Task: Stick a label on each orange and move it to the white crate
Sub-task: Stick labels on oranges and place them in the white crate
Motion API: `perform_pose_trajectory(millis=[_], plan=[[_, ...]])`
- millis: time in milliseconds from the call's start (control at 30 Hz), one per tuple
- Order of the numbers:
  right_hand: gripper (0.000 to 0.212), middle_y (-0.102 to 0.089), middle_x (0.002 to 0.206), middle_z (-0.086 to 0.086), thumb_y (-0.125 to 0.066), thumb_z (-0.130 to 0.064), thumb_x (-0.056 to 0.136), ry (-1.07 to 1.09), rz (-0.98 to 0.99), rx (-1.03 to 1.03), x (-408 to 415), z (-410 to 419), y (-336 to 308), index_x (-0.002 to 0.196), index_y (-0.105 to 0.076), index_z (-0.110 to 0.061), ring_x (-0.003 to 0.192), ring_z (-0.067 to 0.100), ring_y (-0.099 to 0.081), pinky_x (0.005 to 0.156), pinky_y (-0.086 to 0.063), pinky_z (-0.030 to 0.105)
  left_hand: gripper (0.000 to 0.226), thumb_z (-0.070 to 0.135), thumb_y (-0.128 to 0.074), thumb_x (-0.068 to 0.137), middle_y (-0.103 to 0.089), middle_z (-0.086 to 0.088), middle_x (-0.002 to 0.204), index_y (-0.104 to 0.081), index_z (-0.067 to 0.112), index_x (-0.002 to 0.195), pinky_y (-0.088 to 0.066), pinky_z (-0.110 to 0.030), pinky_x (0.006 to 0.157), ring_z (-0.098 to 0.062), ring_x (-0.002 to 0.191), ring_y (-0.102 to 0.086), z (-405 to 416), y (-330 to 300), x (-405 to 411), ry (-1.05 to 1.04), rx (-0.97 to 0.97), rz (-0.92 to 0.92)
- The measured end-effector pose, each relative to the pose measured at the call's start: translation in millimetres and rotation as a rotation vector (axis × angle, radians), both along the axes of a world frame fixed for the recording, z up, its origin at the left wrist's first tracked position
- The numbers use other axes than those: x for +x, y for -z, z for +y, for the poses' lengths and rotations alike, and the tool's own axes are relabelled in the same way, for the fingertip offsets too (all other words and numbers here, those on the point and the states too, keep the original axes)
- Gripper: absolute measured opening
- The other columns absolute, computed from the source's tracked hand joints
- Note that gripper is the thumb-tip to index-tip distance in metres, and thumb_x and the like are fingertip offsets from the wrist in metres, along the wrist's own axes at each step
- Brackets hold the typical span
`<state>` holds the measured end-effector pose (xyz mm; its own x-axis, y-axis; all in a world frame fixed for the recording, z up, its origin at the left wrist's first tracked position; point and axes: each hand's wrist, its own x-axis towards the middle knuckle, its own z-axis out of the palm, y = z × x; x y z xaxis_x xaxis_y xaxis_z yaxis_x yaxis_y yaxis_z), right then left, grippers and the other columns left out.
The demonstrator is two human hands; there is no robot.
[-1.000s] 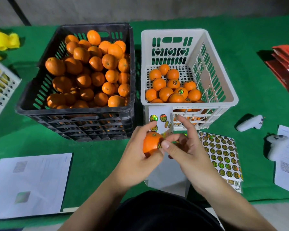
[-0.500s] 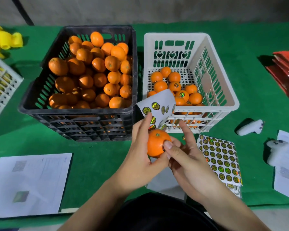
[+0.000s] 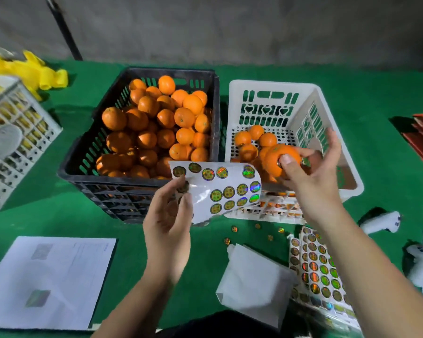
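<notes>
We see the right hand (image 3: 310,167) gripping an orange (image 3: 277,158), thumb and fingers curled round it, held above the inside of the white crate (image 3: 332,132). Under that hand, more oranges lie on the crate floor; several show round labels, some we can't tell. The left hand (image 3: 167,215) pinches a curled label sheet (image 3: 220,189) by its left edge, thumb on top; the sheet hangs in front of the near rims of both crates. Beyond the left hand sits the black crate (image 3: 83,152), heaped with oranges (image 3: 156,125). Between the two hands and a little nearer us, a few loose labels (image 3: 234,228) lie on the green surface (image 3: 205,252). Below the right forearm: a white backing sheet (image 3: 252,281) and a fuller sticker sheet (image 3: 318,269), partly overlapping. Left of the left hand, near us, a printed paper (image 3: 49,279) lies flat. Right of the right hand, two white controllers (image 3: 381,222) rest on the surface. Far left, a white basket (image 3: 12,147) and a yellow object (image 3: 34,71).
</notes>
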<state>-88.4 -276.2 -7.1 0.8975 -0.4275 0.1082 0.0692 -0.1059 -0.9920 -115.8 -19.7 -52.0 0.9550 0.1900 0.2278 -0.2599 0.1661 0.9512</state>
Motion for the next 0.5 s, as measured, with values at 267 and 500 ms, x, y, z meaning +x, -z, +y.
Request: perform_pose_trajectory(millis=[267, 500], plan=[[0.1, -0.039, 0.165, 0.001, -0.052, -0.084, 0.086, -0.176, 0.266, -0.124, 60, -11, 29, 0.162, 0.004, -0.048, 0.141, 0.012, -0.041, 0.111, -0.029, 0.036, 0.052, -0.003, -0.059, 0.102, -0.07, 0.003, 0.135, -0.054, 0.031, 0.14, -0.053, -0.021, 0.094, -0.01, 0.122, -0.067, -5, 0, 25, 0.203, -0.052, -0.018], [0.094, -0.078, 0.12, -0.004, -0.077, -0.029, 0.094, -0.475, 0.278, 0.117, 65, -13, 36, 0.162, -0.015, -0.045, 0.118, 0.006, -0.069, 0.088, -0.052, 0.02, 0.045, 0.004, -0.064, 0.102, -0.067, -0.012, 0.127, -0.052, 0.027, 0.139, -0.055, -0.046, 0.082, -0.027, 0.1, -0.067, -21, -21, 93, 0.182, 0.134, 0.099]])
